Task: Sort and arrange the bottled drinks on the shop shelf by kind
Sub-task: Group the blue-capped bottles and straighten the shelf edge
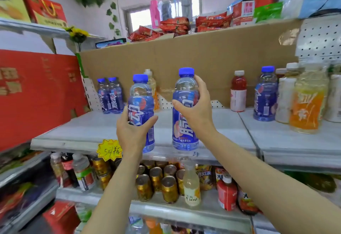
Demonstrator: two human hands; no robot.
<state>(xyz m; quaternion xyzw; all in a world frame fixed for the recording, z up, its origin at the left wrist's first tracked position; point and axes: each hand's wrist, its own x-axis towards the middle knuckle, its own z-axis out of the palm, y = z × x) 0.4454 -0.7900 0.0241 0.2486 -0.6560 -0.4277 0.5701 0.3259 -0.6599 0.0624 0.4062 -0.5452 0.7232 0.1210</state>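
Observation:
My left hand [132, 131] grips a blue-capped bottle with a blue label [141, 102] at its lower half, upright over the front of the grey shelf [88, 132]. My right hand [196, 108] holds a second blue bottle of the same kind [184, 123] round its middle; its base is at the shelf's front edge. Two more blue bottles [110, 95] stand at the back left. Another blue bottle [264, 95] stands at the right beside a red drink bottle [238, 91], white bottles [285, 97] and an orange drink bottle [307, 104]. A pale orange bottle [152, 84] stands partly hidden behind the left-hand bottle.
A cardboard sheet [203, 54] backs the shelf, and a red carton [36, 95] closes its left end. Below, gold cans [156, 180], a pale bottle [191, 185] and red bottles [227, 195] fill the lower shelf. A yellow price tag [109, 149] hangs on the shelf edge.

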